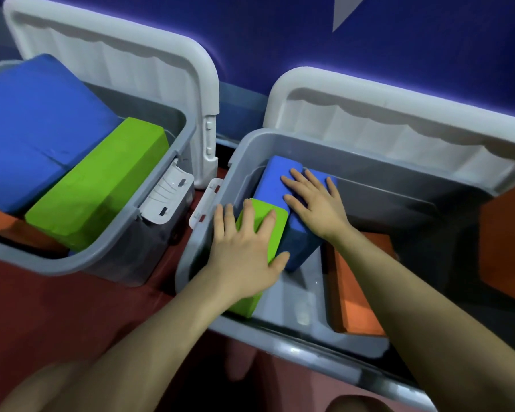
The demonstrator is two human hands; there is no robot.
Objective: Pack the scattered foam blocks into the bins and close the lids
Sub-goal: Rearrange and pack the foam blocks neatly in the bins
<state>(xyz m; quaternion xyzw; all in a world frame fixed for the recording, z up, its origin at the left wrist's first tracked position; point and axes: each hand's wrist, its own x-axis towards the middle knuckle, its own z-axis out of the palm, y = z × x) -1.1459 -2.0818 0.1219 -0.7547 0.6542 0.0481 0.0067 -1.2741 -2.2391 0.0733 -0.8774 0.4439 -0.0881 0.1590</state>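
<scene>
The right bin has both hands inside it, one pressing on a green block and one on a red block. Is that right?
Not quite. In the head view, the left hand presses the green block, but the right hand rests flat on a blue block, not a red one. Both are inside the right bin.

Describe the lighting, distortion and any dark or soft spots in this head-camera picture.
Head view: wide-angle bending curves the open lids and bin rims; a purple-white glow edges the lids against the dark blue wall; the right bin's far inside lies in shadow; small glints on its floor; both hands, left and right, are sharp; frame corners look soft.
</scene>
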